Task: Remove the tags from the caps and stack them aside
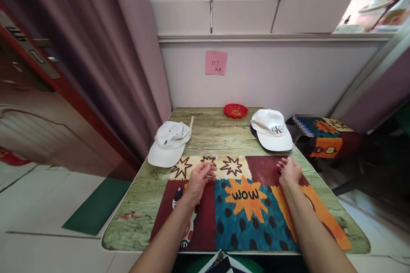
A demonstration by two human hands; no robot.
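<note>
Across the near part of the bench (123,226): a patterned mat (253,243) lies flat beneath both hands, "WOW" printed near its middle.
Left hand (199,179): above the mat's left half, its grip loosely bent, fingers parted; whether it touches the mat, I cannot tell.
Right hand (291,172): over the mat's far right part, its grip half curled and loosely spread; contact is again unclear.
Forearms: both cross the mat, the left covering part of an animal figure, the right part of an orange panel.
Left cap (169,140): pale, beyond the left hand, its brim at the mat's far left corner.
Right cap (272,128): white, just beyond the right hand, a dark edge showing beneath.
Red dish (227,111): at the bench's far edge, left of the right cap.
Wall (192,81): closes off the far side, a pink note (216,63) on it.
Left side: curtain (128,42), door (70,106) and a green floor piece (99,204).
Right side: a similarly patterned cloth (328,143), partly blurred out.
</note>
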